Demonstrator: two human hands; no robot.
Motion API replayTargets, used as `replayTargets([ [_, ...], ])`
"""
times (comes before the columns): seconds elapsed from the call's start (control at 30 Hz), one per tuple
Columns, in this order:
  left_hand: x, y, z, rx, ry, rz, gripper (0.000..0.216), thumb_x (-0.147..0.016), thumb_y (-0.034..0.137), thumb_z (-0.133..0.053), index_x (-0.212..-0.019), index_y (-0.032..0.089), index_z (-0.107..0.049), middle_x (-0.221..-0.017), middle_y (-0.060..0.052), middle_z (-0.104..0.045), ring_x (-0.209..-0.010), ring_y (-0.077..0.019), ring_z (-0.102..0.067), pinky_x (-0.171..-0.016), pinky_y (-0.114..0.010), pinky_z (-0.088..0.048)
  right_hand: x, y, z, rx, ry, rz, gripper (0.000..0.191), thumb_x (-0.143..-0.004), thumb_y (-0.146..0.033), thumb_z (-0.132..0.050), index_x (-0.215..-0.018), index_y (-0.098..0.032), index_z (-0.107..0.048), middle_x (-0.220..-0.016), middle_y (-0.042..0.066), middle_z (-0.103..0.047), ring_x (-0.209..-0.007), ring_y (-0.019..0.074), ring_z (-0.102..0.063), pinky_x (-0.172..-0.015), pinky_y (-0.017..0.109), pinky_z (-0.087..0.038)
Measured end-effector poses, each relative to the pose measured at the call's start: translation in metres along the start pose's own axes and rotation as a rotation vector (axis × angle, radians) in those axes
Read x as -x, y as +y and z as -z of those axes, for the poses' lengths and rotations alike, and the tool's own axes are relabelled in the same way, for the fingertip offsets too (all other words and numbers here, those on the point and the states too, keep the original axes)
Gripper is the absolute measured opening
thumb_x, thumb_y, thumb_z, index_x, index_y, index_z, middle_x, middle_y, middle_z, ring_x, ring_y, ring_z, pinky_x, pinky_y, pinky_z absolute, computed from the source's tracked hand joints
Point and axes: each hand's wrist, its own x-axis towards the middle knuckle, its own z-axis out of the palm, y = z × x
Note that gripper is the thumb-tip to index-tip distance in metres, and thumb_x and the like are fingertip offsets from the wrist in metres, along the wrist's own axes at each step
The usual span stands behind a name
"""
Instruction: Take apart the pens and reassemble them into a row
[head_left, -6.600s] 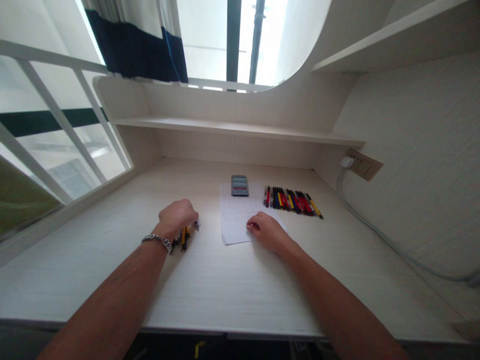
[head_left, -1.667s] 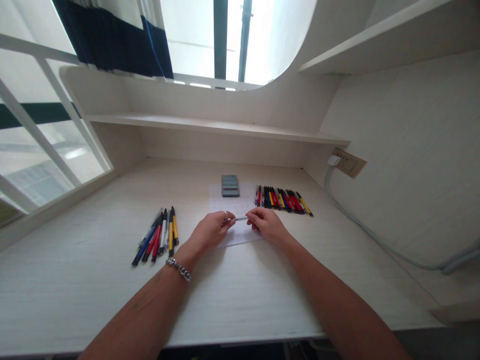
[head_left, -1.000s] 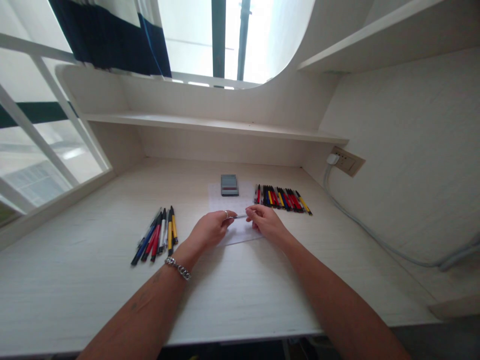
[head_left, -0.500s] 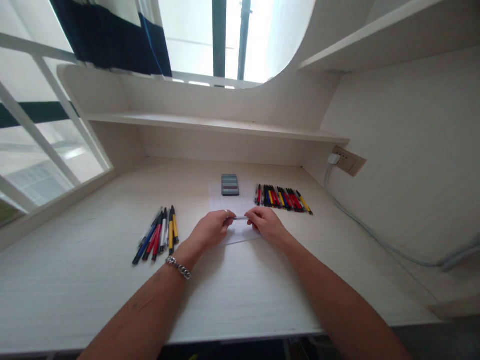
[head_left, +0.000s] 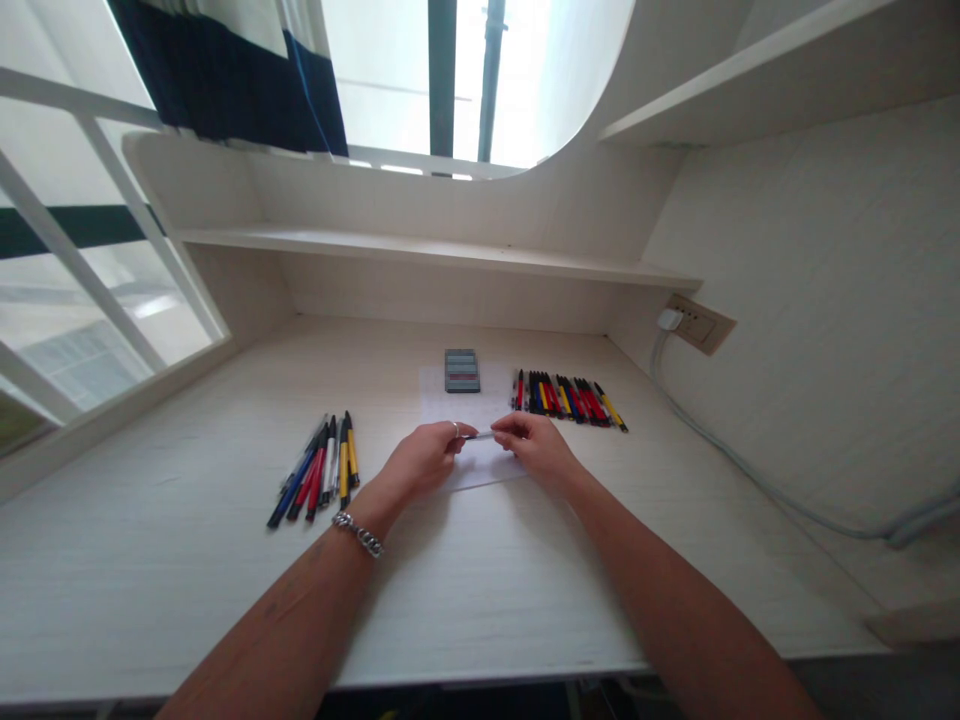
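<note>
Between my fingertips a slim, pale pen [head_left: 484, 435] is held level above a white sheet of paper [head_left: 484, 465]. My left hand [head_left: 429, 452] pinches its left end, and my right hand [head_left: 534, 445] pinches its right end. Fingers cover both ends of the pen. To the left lies a loose group of pens [head_left: 319, 470] in blue, red, white and yellow with black parts. Beyond my right hand, a row of pens [head_left: 570, 397] in red, black, blue and yellow lies side by side. A grey striped box [head_left: 462, 370] rests at the paper's far edge.
The pale wooden desk [head_left: 480, 580] runs back to a low shelf [head_left: 450, 248] under a window. On the right wall a plug sits in a socket [head_left: 701, 323], and its grey cable [head_left: 750, 472] trails along the desk's right side.
Both hands stay almost in place, still pinching the pen. The right fingers have shifted very slightly on it, and the whole view has drifted a little.
</note>
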Motion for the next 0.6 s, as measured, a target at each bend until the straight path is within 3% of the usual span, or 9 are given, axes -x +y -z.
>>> replayTargets([
  [0.27, 0.000, -0.007, -0.001, -0.001, 0.010, 0.044, 0.033, -0.085, 0.022, -0.042, -0.110, 0.023, -0.065, -0.094, -0.005, -0.069, -0.085, -0.0175, -0.061, -0.075, -0.026, -0.044, -0.001, 0.000, 0.006, 0.000, 0.029, -0.029, 0.022, -0.070, -0.028, -0.067, -0.088, -0.015, -0.071, -0.078, 0.004, -0.068, -0.070, 0.0141, -0.057, -0.065, 0.026, -0.043],
  [0.6, 0.000, -0.014, 0.007, -0.027, -0.021, 0.090, 0.034, -0.083, 0.019, -0.043, -0.108, 0.022, -0.065, -0.093, -0.005, -0.069, -0.086, -0.0173, -0.061, -0.077, -0.026, -0.043, -0.006, 0.013, 0.017, -0.031, 0.034, -0.091, 0.025, -0.067, -0.030, -0.069, -0.086, -0.015, -0.070, -0.077, 0.005, -0.067, -0.067, 0.0138, -0.058, -0.061, 0.026, -0.044],
])
